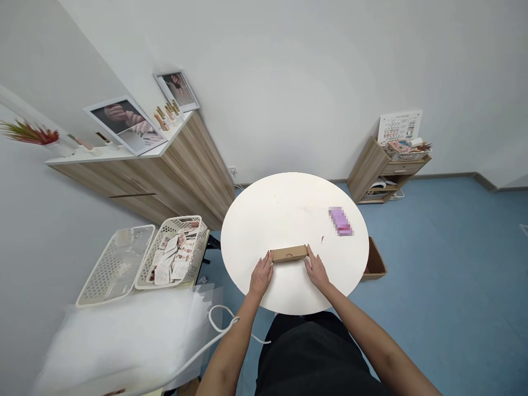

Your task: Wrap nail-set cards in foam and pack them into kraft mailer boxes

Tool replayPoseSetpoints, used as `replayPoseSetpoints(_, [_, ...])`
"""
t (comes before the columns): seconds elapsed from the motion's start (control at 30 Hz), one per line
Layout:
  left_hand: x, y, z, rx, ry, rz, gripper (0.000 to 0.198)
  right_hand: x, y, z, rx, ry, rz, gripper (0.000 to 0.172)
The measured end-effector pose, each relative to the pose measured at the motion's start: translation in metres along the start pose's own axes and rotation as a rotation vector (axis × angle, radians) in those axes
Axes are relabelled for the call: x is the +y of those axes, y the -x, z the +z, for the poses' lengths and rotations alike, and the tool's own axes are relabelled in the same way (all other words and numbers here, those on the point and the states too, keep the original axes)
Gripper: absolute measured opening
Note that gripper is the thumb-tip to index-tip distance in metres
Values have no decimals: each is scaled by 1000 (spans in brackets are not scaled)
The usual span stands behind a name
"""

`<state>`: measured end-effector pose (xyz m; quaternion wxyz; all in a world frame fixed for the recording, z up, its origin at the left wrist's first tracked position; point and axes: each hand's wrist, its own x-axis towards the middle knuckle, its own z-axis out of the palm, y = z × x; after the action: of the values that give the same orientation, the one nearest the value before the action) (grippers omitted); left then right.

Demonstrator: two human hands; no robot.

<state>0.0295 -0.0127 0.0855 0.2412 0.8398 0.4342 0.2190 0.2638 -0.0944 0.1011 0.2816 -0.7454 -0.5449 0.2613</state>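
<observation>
A narrow brown cardboard box (289, 253) lies near the front edge of a round white table (284, 203), with a small round notch mark on its near side. At its left end, my left hand (261, 274) has its fingers pressed together against the cardboard. My right hand (316, 269) touches the right end, fingertips on the corner. The box is held between both hands. To the right on the table lies a blurred purple item (340, 221). A small dark mark (322, 239) is between it and the box.
White baskets (140, 285) stand on the left, one holding cards and packets. Translucent sheets (124, 335) and a white cable (206, 345) are at lower left. An open cardboard box (374, 261) sits on the floor right of the table. Wooden cabinets (198, 159) stand behind.
</observation>
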Motion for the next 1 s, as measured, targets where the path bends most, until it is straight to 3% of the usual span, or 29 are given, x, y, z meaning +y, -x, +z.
replayPoseSetpoints(0.2, [6, -13, 3, 43, -81, 115, 50, -1, -8, -6, 207, -31, 31, 36])
replayPoseSetpoints(0.4, [7, -28, 5, -3, -190, 72, 44, -10, -19, -16, 191, 184, 27, 30])
replayPoseSetpoints(0.67, [6, -23, 14, 28, -297, 70, 45, -28, -30, -31, -74, 666, -107, 26])
replayPoseSetpoints(0.9, [2, -24, 19, 60, -334, 103, 44, -55, -44, -37, -245, 685, 125, 25])
replayPoseSetpoints(1.0, [-1, -25, 19, 80, -370, 128, 43, -58, -48, -40, -304, 641, 148, 27])
